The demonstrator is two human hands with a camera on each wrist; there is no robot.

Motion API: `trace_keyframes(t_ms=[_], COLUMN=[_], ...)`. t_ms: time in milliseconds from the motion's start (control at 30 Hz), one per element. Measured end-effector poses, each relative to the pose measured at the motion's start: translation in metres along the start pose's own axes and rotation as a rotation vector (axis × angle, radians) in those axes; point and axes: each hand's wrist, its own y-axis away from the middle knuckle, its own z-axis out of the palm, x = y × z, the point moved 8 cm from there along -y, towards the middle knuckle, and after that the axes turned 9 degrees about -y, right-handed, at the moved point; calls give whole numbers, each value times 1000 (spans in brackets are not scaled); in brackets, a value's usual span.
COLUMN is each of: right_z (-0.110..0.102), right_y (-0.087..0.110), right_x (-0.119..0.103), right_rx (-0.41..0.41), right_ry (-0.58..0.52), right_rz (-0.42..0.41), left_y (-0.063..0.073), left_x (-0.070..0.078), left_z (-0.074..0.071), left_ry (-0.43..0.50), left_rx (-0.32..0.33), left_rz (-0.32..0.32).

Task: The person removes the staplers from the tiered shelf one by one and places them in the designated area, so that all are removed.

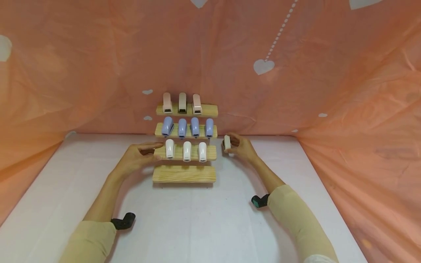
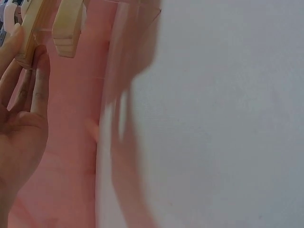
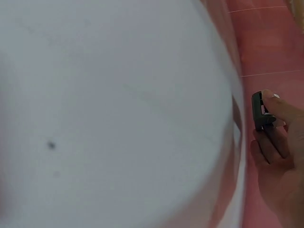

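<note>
In the head view, a tiered wooden rack [image 1: 184,174] stands ahead with small staplers on its upper three steps. My left hand [image 1: 135,159] holds the left end of the second step from the bottom; the left wrist view shows thumb above the wood [image 2: 32,28] and fingers under it. To the right of the rack, my right hand [image 1: 244,149] pinches a stapler [image 1: 227,143] with a pale top and dark base between thumb and fingers. White staplers [image 1: 187,151] sit on the step that my left hand holds.
Blue-purple staplers [image 1: 182,128], several in a row, sit one step higher. On the top step are two pink staplers [image 1: 167,102] and a greyish one [image 1: 182,102]. A white tabletop [image 1: 204,223] lies below, with an orange-pink cloth [image 1: 296,91] behind and at both sides.
</note>
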Motion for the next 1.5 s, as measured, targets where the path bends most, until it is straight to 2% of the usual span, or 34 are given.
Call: trace_keyframes(t_ms=[267,700,933,1067,1333,1500], right_z=[2,4,6,6,-3,-11], right_y=[3,6,5,6,4,-2], right_x=[15,16,18,17,2,-23], right_rx=[20,27,25,28,58,82], right_ry=[7,60,101,101,70,-35], right_rz=[57,49,71,84,36,-69], left_y=[1,1,-1,-1,-1,0], left_x=[-2,1,2,0,1,2], left_z=[2,1,0,2,1,0], left_ry=[-18,-28,-12,-14,-22,-3], left_rx=[-17,-6,-13,-18,-7,-1], left_rz=[-30,-30,1,-17,-22,-25])
